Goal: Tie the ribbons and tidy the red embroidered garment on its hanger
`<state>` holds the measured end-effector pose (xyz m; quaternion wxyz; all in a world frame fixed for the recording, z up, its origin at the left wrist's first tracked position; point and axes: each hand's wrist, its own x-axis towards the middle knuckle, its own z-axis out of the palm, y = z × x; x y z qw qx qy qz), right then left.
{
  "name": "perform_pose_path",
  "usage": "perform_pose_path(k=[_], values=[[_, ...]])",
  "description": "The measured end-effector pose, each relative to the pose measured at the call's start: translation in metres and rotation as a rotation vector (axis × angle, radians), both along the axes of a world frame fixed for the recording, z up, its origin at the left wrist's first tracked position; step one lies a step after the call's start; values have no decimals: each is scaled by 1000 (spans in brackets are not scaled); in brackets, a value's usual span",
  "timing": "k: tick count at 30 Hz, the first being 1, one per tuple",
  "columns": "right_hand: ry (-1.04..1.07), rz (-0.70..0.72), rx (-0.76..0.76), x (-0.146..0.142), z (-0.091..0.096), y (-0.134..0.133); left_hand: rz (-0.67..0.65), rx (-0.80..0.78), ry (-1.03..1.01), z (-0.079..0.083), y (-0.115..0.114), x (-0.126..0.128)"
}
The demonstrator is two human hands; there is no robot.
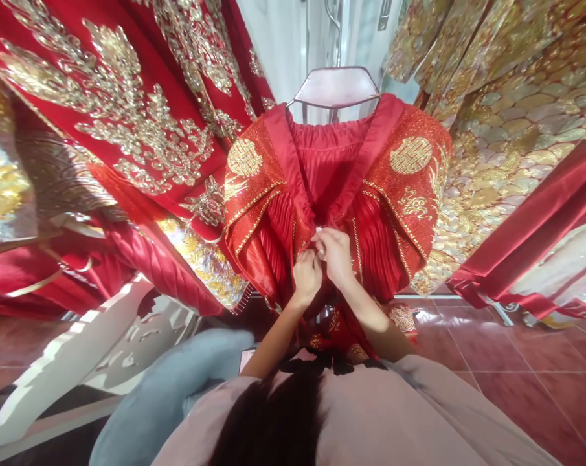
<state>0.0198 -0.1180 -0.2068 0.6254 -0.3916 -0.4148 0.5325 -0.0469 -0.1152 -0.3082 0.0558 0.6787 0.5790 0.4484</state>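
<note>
Both forearms reach forward and up from the body and come together at the middle. The left hand (307, 275) is closed with bent fingers, a little lower; the right hand (335, 254) is just beside it, its thumb and fingertips pinched together. Both grip the front edge of the red dress (344, 197), at the lower end of its collar — the small piece between the fingertips is too hidden to tell.

The floor (516, 362) is of shiny, reddish tiles with pale joints. To the left hangs a red gown (127, 97) with gold embroidery, and below it stands a white carved frame (74, 343), near a soft blue thing (151, 388). To the right there is a gold garment (506, 155) with scale-like pattern, and a red cloth (540, 220) in front of it.

The dress hangs from a hanger (338, 87) directly before the person, its front opening facing them. Its long axis goes from top to bottom — collar up at the hanger, lower part toward the floor, partly covered by the arms.
</note>
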Motion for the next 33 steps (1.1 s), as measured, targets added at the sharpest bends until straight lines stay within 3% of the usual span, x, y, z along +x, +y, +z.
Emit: perform_pose_path(k=[3,5,7,10,15,20,26,31,33], values=[[-304,-293,210,8,-18,-7,-24,36,34,2,-3,-4],[-475,-482,288,17,-20,-7,-20,51,44,3,-5,-5],[-642,-533,299,24,-15,-4,-16,54,42,5,-6,-4],[-873,-498,264,29,-6,-4,-4,52,34,6,-7,-2],[-926,-683,311,15,-4,-16,-4,-5,26,5,-10,3],[-1119,-426,256,12,-6,-10,-37,-36,-25,5,-11,2],[-872,22,291,39,-20,-28,-129,-32,-128,15,-8,-12],[-745,77,198,40,-40,-44,-71,45,-507,29,-12,-11],[-705,88,182,37,-41,-44,-153,9,-654,37,-13,-7]])
